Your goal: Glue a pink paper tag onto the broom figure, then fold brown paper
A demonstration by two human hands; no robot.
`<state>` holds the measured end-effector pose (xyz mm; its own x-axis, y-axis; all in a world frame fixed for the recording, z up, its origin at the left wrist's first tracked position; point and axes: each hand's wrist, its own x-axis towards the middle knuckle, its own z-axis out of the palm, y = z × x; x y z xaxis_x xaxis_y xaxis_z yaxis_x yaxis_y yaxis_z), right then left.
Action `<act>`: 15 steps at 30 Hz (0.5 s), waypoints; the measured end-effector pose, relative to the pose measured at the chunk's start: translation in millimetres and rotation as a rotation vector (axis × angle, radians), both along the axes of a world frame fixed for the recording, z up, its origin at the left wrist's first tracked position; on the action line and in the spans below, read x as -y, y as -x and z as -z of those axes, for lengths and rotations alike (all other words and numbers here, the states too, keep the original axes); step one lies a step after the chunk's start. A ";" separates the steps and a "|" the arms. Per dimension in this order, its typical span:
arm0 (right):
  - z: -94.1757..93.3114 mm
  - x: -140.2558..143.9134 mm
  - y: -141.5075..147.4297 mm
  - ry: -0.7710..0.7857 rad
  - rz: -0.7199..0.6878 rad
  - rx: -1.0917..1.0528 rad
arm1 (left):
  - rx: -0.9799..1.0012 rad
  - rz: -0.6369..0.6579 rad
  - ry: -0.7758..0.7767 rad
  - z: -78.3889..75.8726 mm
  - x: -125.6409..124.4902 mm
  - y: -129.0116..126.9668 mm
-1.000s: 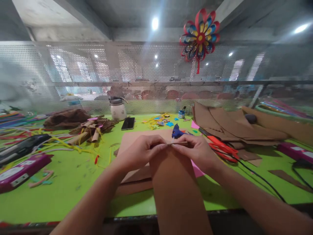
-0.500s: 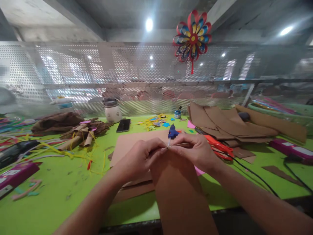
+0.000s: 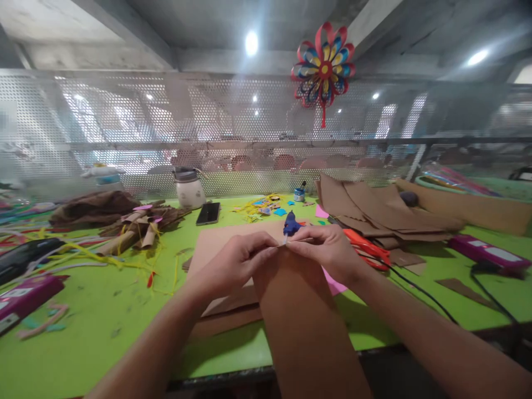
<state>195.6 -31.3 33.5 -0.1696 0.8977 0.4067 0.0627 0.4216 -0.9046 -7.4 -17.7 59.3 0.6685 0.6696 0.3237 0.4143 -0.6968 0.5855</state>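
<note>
A long brown cardboard strip [image 3: 305, 316] slopes from the middle of the table down past its front edge. My left hand [image 3: 243, 257] pinches its far end between thumb and fingers. On the same end, my right hand [image 3: 328, 249] pinches close beside the left, fingertips nearly meeting. Just beyond the fingertips lies an orange glue gun [image 3: 368, 249] with a blue nozzle [image 3: 292, 223], its pale tip pointing toward the strip's end. Whether the tip touches the cardboard I cannot tell. Under the hands lie flat brown cardboard sheets [image 3: 216, 238].
A phone [image 3: 208, 213], a white jar [image 3: 190, 188] and a small blue bottle [image 3: 299, 193] stand along the back. Stacked brown sheets [image 3: 374, 205] lie right, near a purple box [image 3: 488, 255]. Left are paper rolls [image 3: 137, 227] and yellow strips [image 3: 103, 259]. A black cable [image 3: 424, 293] crosses the right side.
The view has shifted slightly. Both hands still pinch the strip's end; the left fingertips have drawn back a little to the left, leaving a small gap between the hands.
</note>
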 end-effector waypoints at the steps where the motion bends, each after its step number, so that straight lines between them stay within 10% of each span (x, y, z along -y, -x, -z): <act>1: 1.0 -1.4 -0.2 0.026 -0.001 -0.028 | -0.002 -0.011 0.009 0.7 -0.7 -0.2; 15: 2.6 -1.6 1.9 0.039 0.036 -0.055 | 0.026 -0.180 0.064 0.2 7.4 -12.6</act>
<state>193.7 -29.7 31.0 -0.1156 0.9181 0.3792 0.0266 0.3845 -0.9228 5.2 -25.2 59.1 0.5283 0.7972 0.2921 0.5131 -0.5739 0.6382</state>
